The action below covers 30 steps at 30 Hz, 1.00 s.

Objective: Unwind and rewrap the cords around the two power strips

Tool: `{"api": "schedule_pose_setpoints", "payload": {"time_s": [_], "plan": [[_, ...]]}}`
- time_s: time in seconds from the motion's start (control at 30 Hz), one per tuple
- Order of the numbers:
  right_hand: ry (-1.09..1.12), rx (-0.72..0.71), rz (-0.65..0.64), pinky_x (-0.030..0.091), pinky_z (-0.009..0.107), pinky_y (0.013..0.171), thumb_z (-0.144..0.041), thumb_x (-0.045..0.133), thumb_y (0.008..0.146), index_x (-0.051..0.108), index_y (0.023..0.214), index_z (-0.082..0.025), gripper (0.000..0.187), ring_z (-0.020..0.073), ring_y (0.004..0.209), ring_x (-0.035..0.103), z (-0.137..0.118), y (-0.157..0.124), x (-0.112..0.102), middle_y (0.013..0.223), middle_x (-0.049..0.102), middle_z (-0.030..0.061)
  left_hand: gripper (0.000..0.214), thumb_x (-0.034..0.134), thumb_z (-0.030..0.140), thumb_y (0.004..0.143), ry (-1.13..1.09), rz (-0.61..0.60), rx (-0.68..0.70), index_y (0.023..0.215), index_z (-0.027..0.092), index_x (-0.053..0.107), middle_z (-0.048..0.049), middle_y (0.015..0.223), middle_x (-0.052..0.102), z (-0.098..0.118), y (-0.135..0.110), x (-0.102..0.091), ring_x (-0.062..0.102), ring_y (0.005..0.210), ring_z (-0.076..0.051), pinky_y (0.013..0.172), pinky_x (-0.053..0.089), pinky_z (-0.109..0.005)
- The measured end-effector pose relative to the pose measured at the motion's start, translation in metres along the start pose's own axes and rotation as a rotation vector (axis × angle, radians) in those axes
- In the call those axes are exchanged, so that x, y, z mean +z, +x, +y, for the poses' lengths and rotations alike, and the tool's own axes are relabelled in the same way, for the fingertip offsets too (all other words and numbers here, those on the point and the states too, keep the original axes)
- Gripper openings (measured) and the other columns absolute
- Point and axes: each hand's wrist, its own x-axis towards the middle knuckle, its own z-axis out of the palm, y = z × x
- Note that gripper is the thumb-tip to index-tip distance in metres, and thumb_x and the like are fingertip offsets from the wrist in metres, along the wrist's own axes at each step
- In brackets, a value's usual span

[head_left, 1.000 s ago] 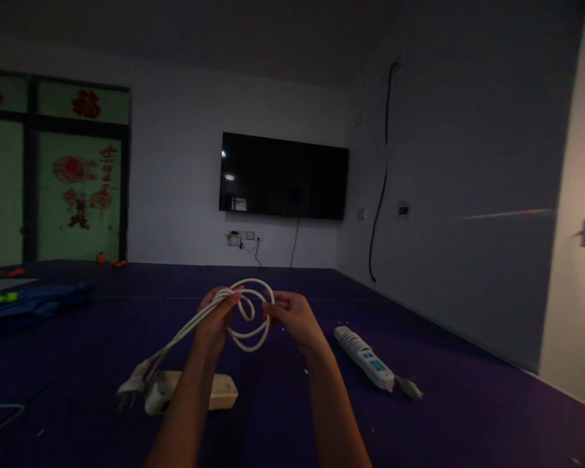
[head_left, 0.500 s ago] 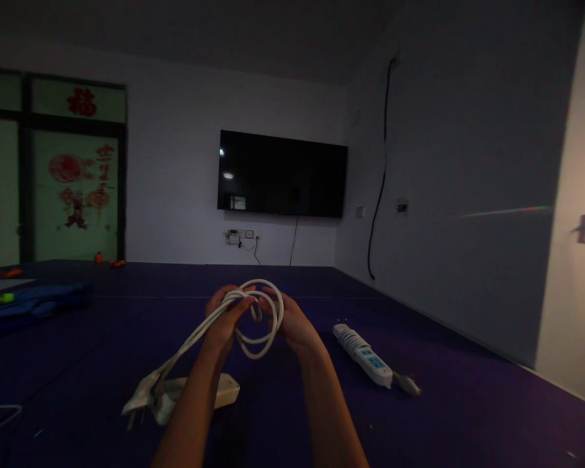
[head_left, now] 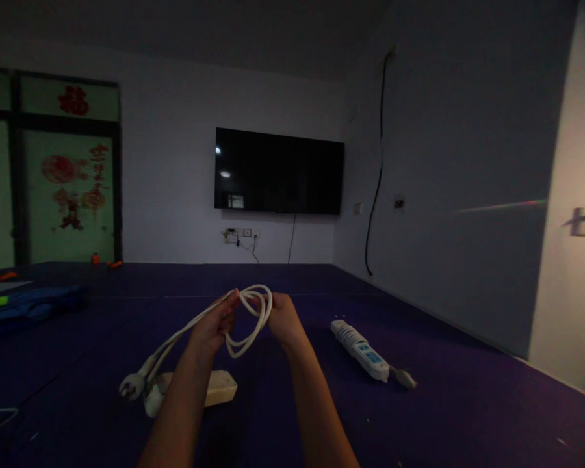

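Both my hands hold a coiled white power cord [head_left: 247, 318] in front of me above the dark purple floor [head_left: 292, 403]. My left hand [head_left: 214, 323] is closed on the left side of the loops, where the cord runs down and left to a white plug [head_left: 129, 387]. My right hand [head_left: 283, 318] is closed on the right side of the loops. The cord's power strip body [head_left: 214, 389] lies on the floor below my left forearm.
A second white power strip [head_left: 361, 349] with a wound cord and plug lies on the floor to the right. A blue bag [head_left: 29, 302] sits far left. A black television [head_left: 279, 171] hangs on the back wall above wall sockets.
My hands have drawn closer together and the cord loops have tightened into a smaller coil. The dangling plug swung slightly lower and left.
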Motion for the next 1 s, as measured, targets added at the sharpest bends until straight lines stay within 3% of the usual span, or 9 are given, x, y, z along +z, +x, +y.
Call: {"api": "schedule_pose_setpoints", "payload": {"time_s": [0.1,0.17,0.3,0.4,0.53,0.7,0.87,0.93,1.0], "plan": [[-0.024,-0.045,0.013,0.028,0.021,0.046,-0.046,0.068,0.06,0.067,0.056,-0.011,0.035,0.0066,0.045,0.035,0.0,0.001,-0.005,0.043,0.047,-0.004,0.012,0.048,0.007,0.087,-0.086,-0.001,-0.054,0.076,0.01,0.054,0.0003,0.06,0.055,0.013,-0.005,-0.003,0.027,0.031,0.003,0.028,0.018,-0.008],[-0.033,-0.073,-0.015,0.032,0.021,0.049,-0.042,0.067,0.062,0.07,0.061,-0.011,0.032,0.0089,0.049,0.042,0.0,0.001,-0.01,0.047,0.054,-0.0018,0.018,0.042,0.014,0.092,-0.219,-0.015,-0.078,0.079,0.01,0.054,-0.0007,0.062,0.052,0.022,-0.01,-0.005,0.03,0.033,0.002,0.029,0.022,-0.008],[-0.071,-0.112,-0.044,0.04,0.024,0.056,-0.038,0.065,0.065,0.073,0.069,-0.013,0.027,0.0127,0.054,0.05,0.0,0.001,-0.016,0.056,0.063,0.0013,0.031,0.041,0.038,0.092,-0.489,-0.04,-0.158,0.082,0.01,0.053,-0.0019,0.063,0.049,0.027,-0.015,-0.008,0.039,0.04,-0.002,0.031,0.033,-0.012],[-0.042,-0.098,0.012,0.041,0.025,0.056,-0.037,0.064,0.065,0.073,0.07,-0.014,0.025,0.0132,0.053,0.052,0.001,0.002,-0.014,0.058,0.065,0.0019,0.029,0.044,0.037,0.091,-0.47,-0.035,-0.192,0.084,0.011,0.054,-0.0024,0.064,0.05,0.024,-0.012,-0.011,0.045,0.043,-0.005,0.034,0.039,-0.013],[0.024,-0.113,0.134,0.043,0.027,0.057,-0.033,0.061,0.065,0.073,0.073,-0.015,0.023,0.0153,0.054,0.056,0.001,0.003,-0.006,0.062,0.068,0.0027,0.021,0.051,0.027,0.087,-0.195,-0.009,-0.204,0.09,0.007,0.057,-0.0096,0.072,0.06,0.02,-0.005,-0.015,0.06,0.056,-0.011,0.046,0.048,-0.017],[0.044,-0.172,0.246,0.046,0.028,0.06,-0.033,0.057,0.069,0.073,0.078,-0.014,0.026,0.017,0.058,0.06,0.003,0.004,0.0,0.069,0.07,0.0044,0.05,0.046,0.058,0.082,0.191,0.022,-0.185,0.086,0.01,0.06,-0.0137,0.073,0.066,0.015,-0.002,-0.021,0.064,0.056,-0.019,0.05,0.051,-0.029],[0.016,-0.191,0.267,0.046,0.027,0.06,-0.032,0.055,0.073,0.072,0.079,-0.013,0.026,0.0177,0.06,0.061,0.006,0.003,0.0,0.071,0.07,0.0056,0.064,0.053,0.076,0.062,0.761,0.128,-0.153,0.069,0.013,0.062,-0.0153,0.06,0.066,0.024,-0.016,-0.021,0.06,0.043,-0.023,0.039,0.045,-0.032],[0.01,-0.186,0.272,0.047,0.028,0.06,-0.031,0.055,0.072,0.071,0.078,-0.013,0.025,0.0186,0.062,0.062,0.005,0.003,0.0,0.07,0.07,0.0061,0.062,0.057,0.074,0.059,0.989,0.159,-0.008,0.059,0.013,0.062,-0.0158,0.053,0.063,0.033,-0.028,-0.016,0.056,0.038,-0.022,0.035,0.04,-0.029],[-0.006,-0.186,0.277,0.048,0.028,0.061,-0.032,0.054,0.073,0.071,0.078,-0.014,0.025,0.02,0.066,0.064,0.005,0.003,0.001,0.071,0.07,0.0066,0.05,0.07,0.062,0.055,1.104,0.113,0.304,0.064,0.013,0.067,-0.0146,0.06,0.066,0.043,-0.041,-0.007,0.061,0.049,-0.024,0.043,0.045,-0.03]]}}
